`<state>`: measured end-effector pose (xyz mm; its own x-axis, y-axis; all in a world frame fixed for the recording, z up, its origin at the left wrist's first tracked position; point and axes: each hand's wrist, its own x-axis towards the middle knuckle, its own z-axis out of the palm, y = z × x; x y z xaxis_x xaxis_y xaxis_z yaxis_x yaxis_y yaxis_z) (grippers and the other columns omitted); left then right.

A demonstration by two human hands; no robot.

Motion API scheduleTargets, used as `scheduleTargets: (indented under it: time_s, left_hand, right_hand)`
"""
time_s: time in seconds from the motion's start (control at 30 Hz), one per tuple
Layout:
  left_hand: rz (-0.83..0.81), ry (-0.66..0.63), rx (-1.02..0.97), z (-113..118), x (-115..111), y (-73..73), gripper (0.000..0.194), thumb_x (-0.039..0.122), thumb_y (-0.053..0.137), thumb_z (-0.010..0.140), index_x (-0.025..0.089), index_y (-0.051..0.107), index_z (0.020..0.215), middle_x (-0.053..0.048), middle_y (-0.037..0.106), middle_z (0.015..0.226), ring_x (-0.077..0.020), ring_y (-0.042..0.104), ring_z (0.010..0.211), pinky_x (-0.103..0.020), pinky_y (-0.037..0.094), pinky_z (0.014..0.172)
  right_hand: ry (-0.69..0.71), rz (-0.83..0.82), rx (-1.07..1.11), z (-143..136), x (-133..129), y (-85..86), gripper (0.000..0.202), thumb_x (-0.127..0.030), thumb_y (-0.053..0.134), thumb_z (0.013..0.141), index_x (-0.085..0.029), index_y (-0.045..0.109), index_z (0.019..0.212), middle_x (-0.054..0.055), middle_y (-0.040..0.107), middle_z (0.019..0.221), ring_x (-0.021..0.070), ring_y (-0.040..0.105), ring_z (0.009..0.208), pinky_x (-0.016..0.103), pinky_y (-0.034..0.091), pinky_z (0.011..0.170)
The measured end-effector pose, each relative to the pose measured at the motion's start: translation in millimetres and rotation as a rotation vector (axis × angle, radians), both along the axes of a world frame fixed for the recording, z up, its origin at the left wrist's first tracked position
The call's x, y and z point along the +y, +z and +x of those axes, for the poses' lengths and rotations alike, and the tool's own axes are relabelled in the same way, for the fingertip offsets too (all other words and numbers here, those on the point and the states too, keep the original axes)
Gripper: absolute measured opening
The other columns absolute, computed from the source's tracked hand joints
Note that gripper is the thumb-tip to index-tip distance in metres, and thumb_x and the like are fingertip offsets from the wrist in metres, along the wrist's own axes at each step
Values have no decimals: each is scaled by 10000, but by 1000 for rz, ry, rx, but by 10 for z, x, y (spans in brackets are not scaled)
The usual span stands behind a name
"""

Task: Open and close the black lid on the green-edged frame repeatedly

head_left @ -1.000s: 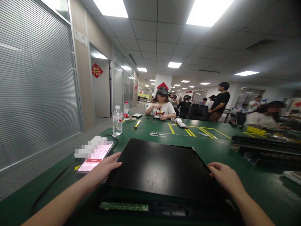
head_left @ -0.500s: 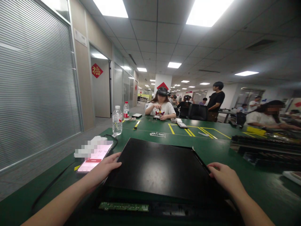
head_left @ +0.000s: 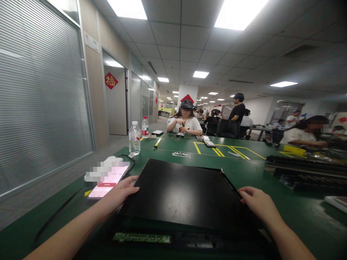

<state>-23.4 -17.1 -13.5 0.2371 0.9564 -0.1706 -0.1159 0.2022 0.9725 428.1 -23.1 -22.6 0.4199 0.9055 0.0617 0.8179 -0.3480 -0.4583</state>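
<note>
A black, flat screen panel (head_left: 179, 195) lies before me over the green table, its face dully reflecting the ceiling light. My left hand (head_left: 127, 187) grips its left edge, thumb on top and the other fingers partly hidden. On the opposite side, my right hand (head_left: 251, 196) is closed on the right edge, fingertips against a thin dark frame strip. Along the near side runs a dark bar carrying a narrow green circuit board (head_left: 141, 237). How the panel and this bar are joined is too dark to tell.
Left of the panel lie a lit phone (head_left: 108, 184) and a black cable (head_left: 58, 213). Two bottles, the nearer a clear bottle (head_left: 135, 139), stand beyond. Dark stacked parts (head_left: 303, 173) occupy the right side. A person (head_left: 185, 121) sits across the green table (head_left: 162, 153).
Both my hands and the panel hold nearly the same place. In the background, the standing person in black has shifted left, and a person in white now shows behind.
</note>
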Motion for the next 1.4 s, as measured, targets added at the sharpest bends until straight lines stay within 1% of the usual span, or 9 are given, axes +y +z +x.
scheduleTargets:
  time_s: [0.23,0.4,0.57,0.73,0.83,0.97,1.1,1.23,1.4]
  left_hand:
    - [-2,16,0,29,15,-1,668,244,652,687,162,382,1292,-72,730,947,-274,671,905,-383,508,802]
    - [-2,12,-17,21,33,-33,705,219,653,680,153,348,1311,-67,737,910,-267,679,878,-370,510,780]
    - [-6,-8,-15,20,30,-18,743,242,659,683,148,317,1336,-68,742,881,-266,682,859,-366,512,765]
    - [28,69,38,32,3,-10,643,326,655,712,171,405,1284,-74,732,940,-248,683,863,-331,523,749]
    - [59,73,27,42,9,-41,645,362,662,711,175,423,1281,-90,724,977,-247,683,864,-328,523,754]
    - [103,108,47,32,55,-101,612,386,687,680,192,505,1232,-101,688,1081,-256,652,950,-331,502,821]
    - [201,157,194,-16,109,-150,544,408,667,687,177,565,1168,-125,592,1233,-294,562,1098,-378,443,925]
    - [335,255,428,-69,149,-190,486,411,675,652,154,640,1063,-138,474,1348,-311,405,1248,-387,317,1037]
    - [397,189,589,-125,198,-285,417,368,650,640,150,669,996,-155,441,1361,-326,408,1240,-416,334,1020]
  right_hand:
    - [8,20,-4,8,-7,-1,323,-393,438,722,-235,693,844,23,698,696,195,624,699,270,409,592]
    - [6,1,3,9,-17,0,333,-412,425,727,-239,682,850,19,697,700,197,627,703,273,408,592]
    - [18,3,25,38,5,-17,341,-410,426,735,-220,678,864,31,698,702,190,631,659,262,414,560]
    - [19,7,43,61,10,-34,329,-396,434,731,-223,681,862,32,698,696,188,631,655,250,417,536]
    - [20,17,48,73,9,-45,324,-400,436,726,-231,681,854,27,697,687,188,631,661,252,420,545]
    - [7,23,58,87,16,-49,327,-398,443,716,-227,687,852,32,695,680,190,629,654,257,423,545]
    - [-3,26,59,88,21,-45,326,-395,447,711,-229,690,851,31,697,681,190,627,644,262,425,549]
    - [-10,14,62,77,25,-38,333,-391,433,717,-237,685,871,18,695,681,186,627,641,264,424,559]
    - [-7,12,59,56,35,-39,337,-386,430,715,-230,689,865,20,695,680,182,626,627,268,426,577]
